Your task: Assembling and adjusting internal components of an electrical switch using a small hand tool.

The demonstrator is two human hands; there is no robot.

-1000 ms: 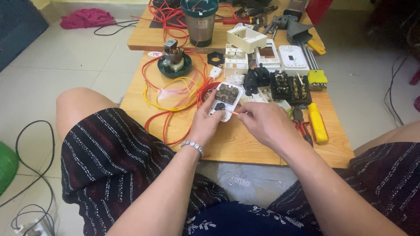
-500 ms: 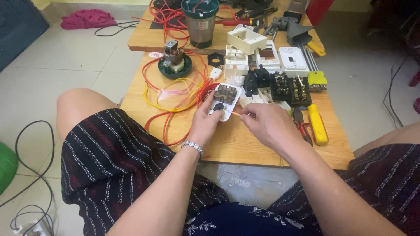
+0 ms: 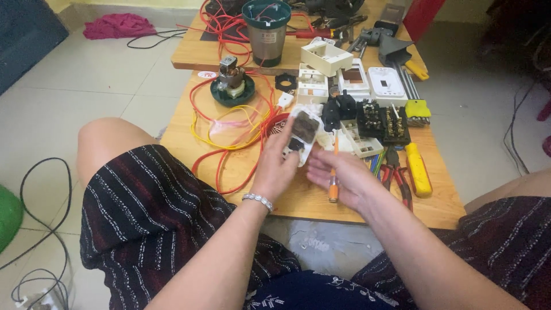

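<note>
Above the near edge of the wooden surface [image 3: 344, 204], my left hand [image 3: 274, 169] is holding a white socket part [image 3: 303, 133] with its fingers closed around the lower end; the dark inner side is facing me. Its long axis is running up and away from me, a little tilted to the right. My right hand [image 3: 344, 179] is holding a small orange screwdriver [image 3: 333, 172] in a loose grip, fingers half closed. The screwdriver is standing almost upright, its thin tip pointing away from me, just beside the socket part. Red pliers [image 3: 396, 172] are lying near my right hand.
</note>
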